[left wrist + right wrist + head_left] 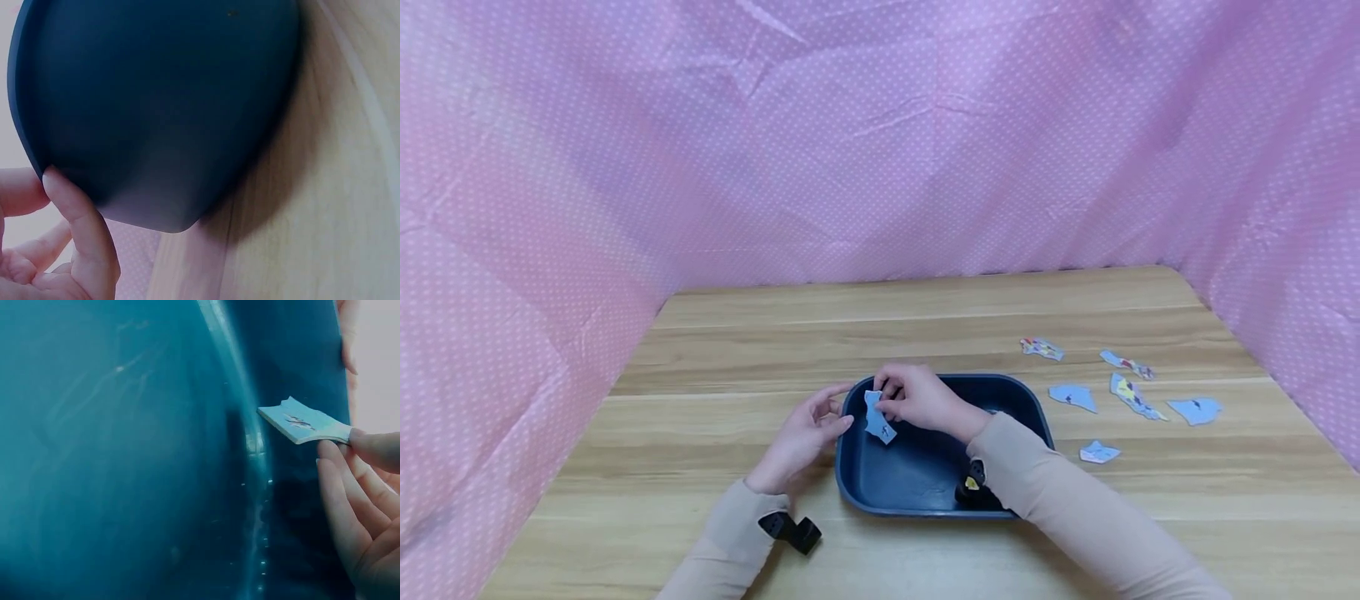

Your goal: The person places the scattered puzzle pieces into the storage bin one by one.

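Note:
A dark blue rectangular tray [925, 511] stands on the wooden table. Over its left end my right hand [922, 402] pinches a light blue puzzle piece [878, 419] between thumb and fingers. In the right wrist view this piece [304, 422] looks flat, with irregular edges and a small dark print, and is tilted above the tray. My left hand [802, 435] is at the tray's left side. Its thumb [78, 215] touches the rim in the left wrist view, and its fingers are loosely bent.
Several puzzle pieces lie spread right of the tray, among them a blue one [1195, 410], a yellow-and-blue one [1135, 396] and a multicoloured one [1042, 348]. A small blue piece [1099, 452] lies nearer the front. Pink dotted cloth [887, 167] hangs behind the table.

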Demonstrator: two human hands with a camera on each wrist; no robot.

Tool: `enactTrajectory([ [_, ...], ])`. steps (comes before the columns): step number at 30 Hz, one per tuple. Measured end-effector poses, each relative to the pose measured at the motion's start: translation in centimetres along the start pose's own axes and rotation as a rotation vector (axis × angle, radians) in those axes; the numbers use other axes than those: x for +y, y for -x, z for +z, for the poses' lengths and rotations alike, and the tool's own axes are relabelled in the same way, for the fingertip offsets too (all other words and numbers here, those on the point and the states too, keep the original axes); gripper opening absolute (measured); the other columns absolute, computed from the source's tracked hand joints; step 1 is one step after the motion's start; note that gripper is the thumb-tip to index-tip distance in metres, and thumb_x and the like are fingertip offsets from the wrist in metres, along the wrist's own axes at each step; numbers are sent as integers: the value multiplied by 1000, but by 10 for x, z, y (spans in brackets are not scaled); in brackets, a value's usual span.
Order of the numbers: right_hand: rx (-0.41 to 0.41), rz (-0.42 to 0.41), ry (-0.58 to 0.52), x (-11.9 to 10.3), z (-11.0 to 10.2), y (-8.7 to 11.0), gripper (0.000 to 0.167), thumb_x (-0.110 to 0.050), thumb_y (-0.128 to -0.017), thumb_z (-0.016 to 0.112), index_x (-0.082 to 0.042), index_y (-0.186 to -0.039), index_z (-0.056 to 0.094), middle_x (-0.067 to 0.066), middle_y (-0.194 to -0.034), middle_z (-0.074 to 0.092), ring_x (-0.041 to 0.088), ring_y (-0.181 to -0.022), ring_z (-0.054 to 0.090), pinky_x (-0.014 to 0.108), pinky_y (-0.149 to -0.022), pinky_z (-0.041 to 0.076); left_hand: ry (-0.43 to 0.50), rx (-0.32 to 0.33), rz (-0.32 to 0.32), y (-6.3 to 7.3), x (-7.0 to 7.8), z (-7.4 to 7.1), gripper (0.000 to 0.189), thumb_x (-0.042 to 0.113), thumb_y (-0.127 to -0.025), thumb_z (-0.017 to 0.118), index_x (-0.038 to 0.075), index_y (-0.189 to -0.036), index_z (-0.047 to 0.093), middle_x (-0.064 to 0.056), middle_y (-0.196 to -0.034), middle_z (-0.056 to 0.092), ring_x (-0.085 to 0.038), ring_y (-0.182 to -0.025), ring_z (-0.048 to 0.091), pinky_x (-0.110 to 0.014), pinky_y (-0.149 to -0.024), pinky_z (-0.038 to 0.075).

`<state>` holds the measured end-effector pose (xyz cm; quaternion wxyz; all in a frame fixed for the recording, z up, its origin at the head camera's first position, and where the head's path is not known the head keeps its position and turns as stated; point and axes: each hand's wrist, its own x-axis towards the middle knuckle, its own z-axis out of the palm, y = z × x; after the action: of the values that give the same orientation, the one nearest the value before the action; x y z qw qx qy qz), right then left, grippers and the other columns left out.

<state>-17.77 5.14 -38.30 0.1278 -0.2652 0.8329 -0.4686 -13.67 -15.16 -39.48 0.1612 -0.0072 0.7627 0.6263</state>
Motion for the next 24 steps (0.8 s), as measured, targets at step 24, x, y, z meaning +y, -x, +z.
enactTrajectory([
  [24, -12, 53, 118, 7, 8, -1, 27, 3, -76, 72, -1, -99, 58, 1, -70, 68, 6, -60, 58, 20, -56, 46, 8, -24, 29, 1, -2, -1, 47, 4, -92, 57, 11, -138, 46, -6, -96, 55, -9, -70, 55, -25, -62, 47],
])
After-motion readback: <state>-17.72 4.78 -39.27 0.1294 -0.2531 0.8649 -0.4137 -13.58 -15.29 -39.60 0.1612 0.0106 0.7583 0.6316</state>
